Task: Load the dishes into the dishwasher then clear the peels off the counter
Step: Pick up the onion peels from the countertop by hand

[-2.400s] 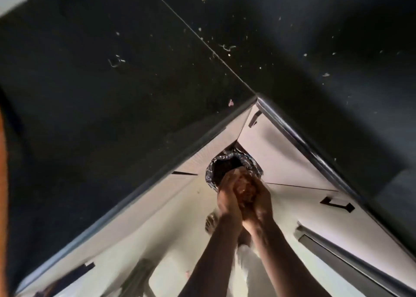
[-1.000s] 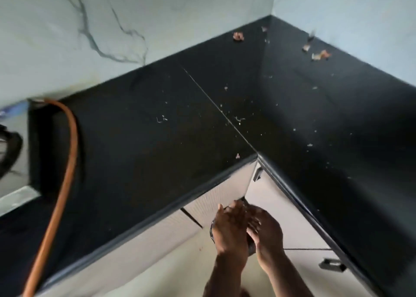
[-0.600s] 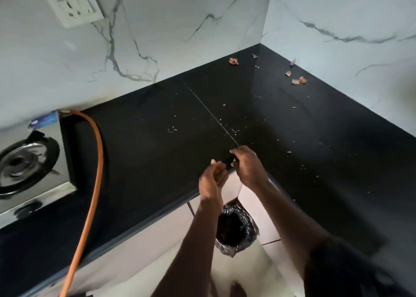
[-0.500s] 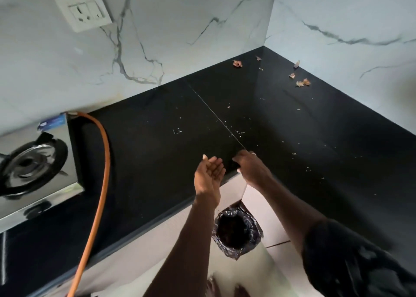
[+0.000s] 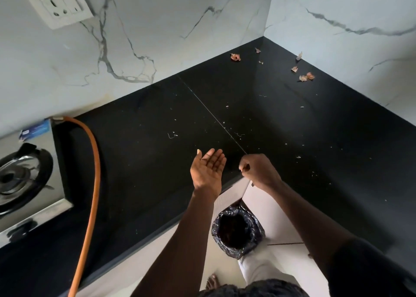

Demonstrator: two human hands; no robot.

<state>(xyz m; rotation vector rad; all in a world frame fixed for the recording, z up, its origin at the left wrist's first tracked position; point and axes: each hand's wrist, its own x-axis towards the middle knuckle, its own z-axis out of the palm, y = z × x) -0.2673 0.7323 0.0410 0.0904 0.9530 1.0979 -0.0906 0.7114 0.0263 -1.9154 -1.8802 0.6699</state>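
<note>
Left hand [image 5: 208, 169] is held open, palm up, at the front edge of the black counter [image 5: 135, 150]. Right hand [image 5: 258, 169] is curled up just beside it, but whether anything's pinched can't be told. Peels [image 5: 306, 77] are scattered way back in the corner.

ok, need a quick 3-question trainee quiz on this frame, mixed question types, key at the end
1. True or false: the left hand is open, palm up.
2. The larger peels lie on the counter: A) along its front edge, B) in its back corner, C) under the left hand.
3. What stands on the floor below the counter's inner corner?

Key: 1 true; 2 B; 3 a bin with a black liner.
</note>
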